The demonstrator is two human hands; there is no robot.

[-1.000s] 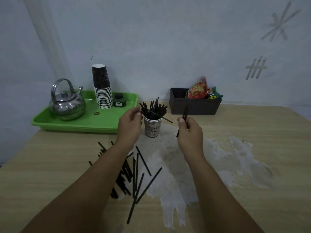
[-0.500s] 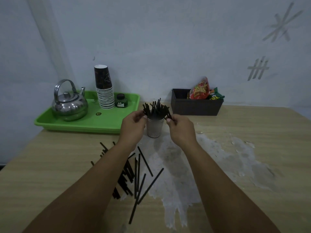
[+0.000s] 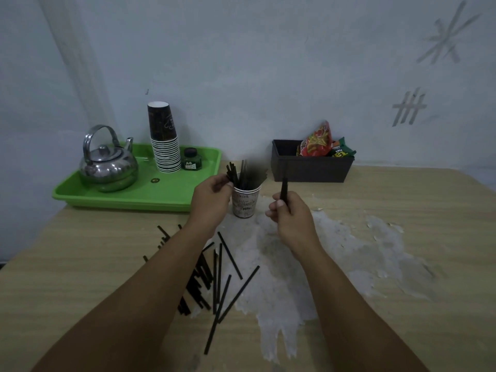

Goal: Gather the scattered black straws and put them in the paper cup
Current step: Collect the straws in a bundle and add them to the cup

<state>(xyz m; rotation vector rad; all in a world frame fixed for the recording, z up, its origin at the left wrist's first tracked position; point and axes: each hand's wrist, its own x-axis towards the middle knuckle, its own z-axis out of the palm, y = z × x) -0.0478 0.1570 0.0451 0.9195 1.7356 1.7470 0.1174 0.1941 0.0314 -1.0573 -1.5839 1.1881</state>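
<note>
Nearest the camera, loose thin black plastic straws (image 3: 218, 288) lie scattered on the pale wood-grain bench (image 3: 80, 264), fanned & overlapping under and just right of the left forearm; longest one angles toward the near edge. A rough white patch of scraped surface (image 3: 281, 264) spreads across bench centre to the right; a few straws lie over its left edge.

Farther up, both hands w/ forearms reaching in from the bottom. Left hand (image 3: 212, 200) sits just left of the small white printed paper cup (image 3: 245, 204), fingers curled, thumb & fingertips pinching at the black straws standing in the cup (image 3: 243, 174), near the rim. That bundle is partly motion-blurred on its right side, so count can't be told. Right hand (image 3: 288, 214) is right of the cup, apart from it, fingers curled round a short bunch of black straws (image 3: 284, 187) held roughly upright, tips poking above the fist.

Cup stands upright on the bench, at the far edge of the white patch.

Behind, left: bright green plastic tray (image 3: 161, 196) carrying a shiny steel kettle w/ hoop handle (image 3: 108, 166), a tall stack of upside-down dark paper cups (image 3: 164, 138) & a small dark green glass bottle (image 3: 192, 159). Behind, right: dark grey rectangular plastic bin (image 3: 311, 167) holding red & green snack packets (image 3: 322, 145). Pale blue wall (image 3: 241, 63) at back.
</note>
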